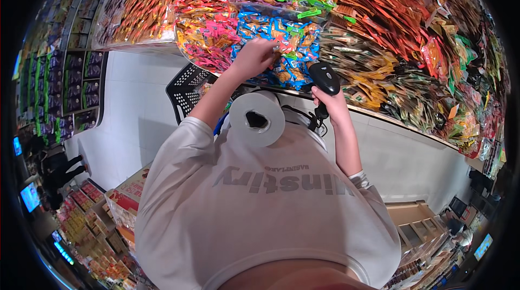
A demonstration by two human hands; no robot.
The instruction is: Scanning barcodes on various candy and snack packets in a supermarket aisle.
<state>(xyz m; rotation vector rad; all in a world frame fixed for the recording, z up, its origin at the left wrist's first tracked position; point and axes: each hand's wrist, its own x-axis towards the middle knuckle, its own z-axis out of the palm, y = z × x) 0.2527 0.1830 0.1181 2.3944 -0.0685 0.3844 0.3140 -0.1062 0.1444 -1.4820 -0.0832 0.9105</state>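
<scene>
My left hand point(255, 57) reaches over the blue snack packets point(294, 76) in the display bin, its fingers bent at a small red packet point(286, 44); whether they grip it cannot be told. My right hand point(331, 101) is closed around the handle of a black handheld barcode scanner point(325, 78), whose head lies over the bin's front edge. Between my forearms, close to my chest, is a large roll of clear plastic bags or film point(256, 119) with its hollow core facing up. A black cable hangs beside the scanner.
Pink and yellow packets point(207, 40) lie left of the blue ones, brown and orange packets point(382, 1) to the right. A clear plastic bin point(280, 9) stands behind. A black perforated basket point(185, 91) is below the counter edge. Stocked shelves point(81, 66) and stacked cartons point(126, 200) stand left.
</scene>
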